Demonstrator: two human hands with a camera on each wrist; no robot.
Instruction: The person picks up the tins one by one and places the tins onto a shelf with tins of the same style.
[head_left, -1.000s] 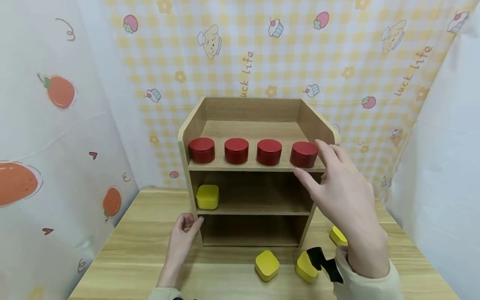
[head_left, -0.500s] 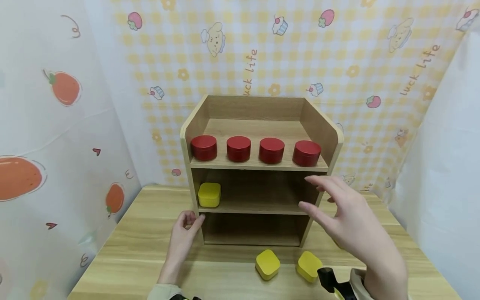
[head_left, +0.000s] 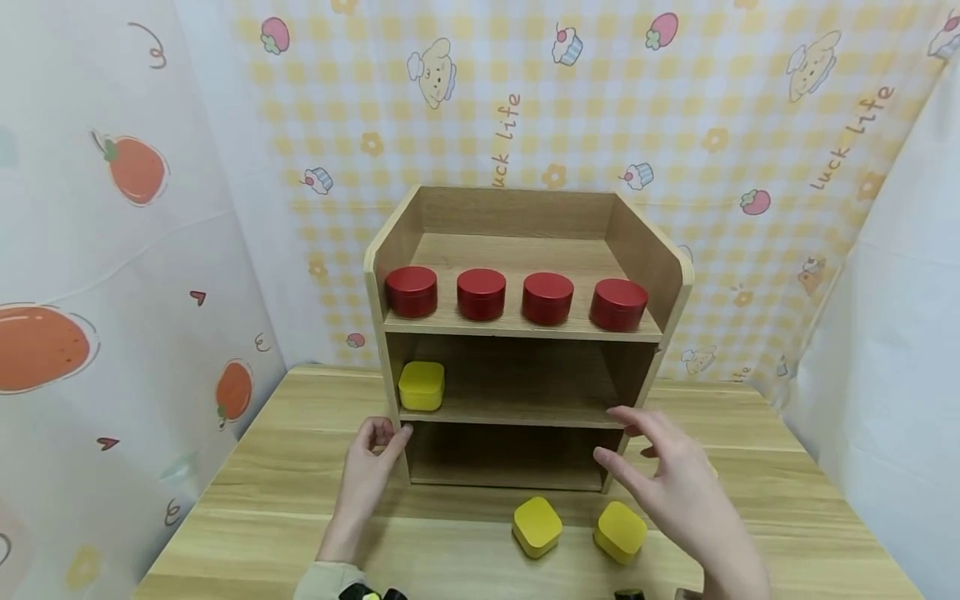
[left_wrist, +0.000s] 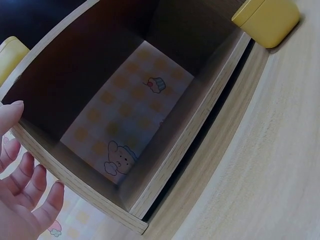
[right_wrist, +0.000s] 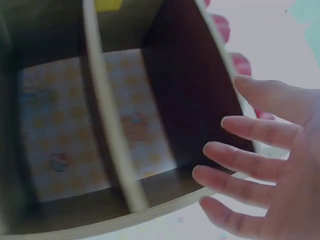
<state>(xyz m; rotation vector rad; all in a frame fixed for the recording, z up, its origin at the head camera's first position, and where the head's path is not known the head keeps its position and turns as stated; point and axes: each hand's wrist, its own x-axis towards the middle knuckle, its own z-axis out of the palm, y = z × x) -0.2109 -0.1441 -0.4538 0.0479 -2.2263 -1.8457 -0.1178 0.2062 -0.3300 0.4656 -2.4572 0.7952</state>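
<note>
A small wooden shelf unit (head_left: 517, 329) stands on the table. My left hand (head_left: 367, 467) holds the front edge of its left side panel, with the thumb over the edge and the fingers on the outer side in the left wrist view. Near the right side panel, my right hand (head_left: 671, 479) hovers with spread fingers and nothing in them. Red round tins (head_left: 482, 295) stand in a row on the top board. One yellow rounded-square box (head_left: 422, 387) sits at the left of the middle shelf. On the table before the unit lie a yellow box (head_left: 537, 527) and another yellow box (head_left: 621, 532).
The wooden table (head_left: 442, 550) runs under the unit and to both sides. Behind hangs a yellow checked cloth (head_left: 570, 100) with cartoon prints. White cloths close off the left and right sides.
My right hand has come away from the rightmost red tin and moved down, beside the lower shelves. The left hand keeps its place. The head view has shifted slightly.
</note>
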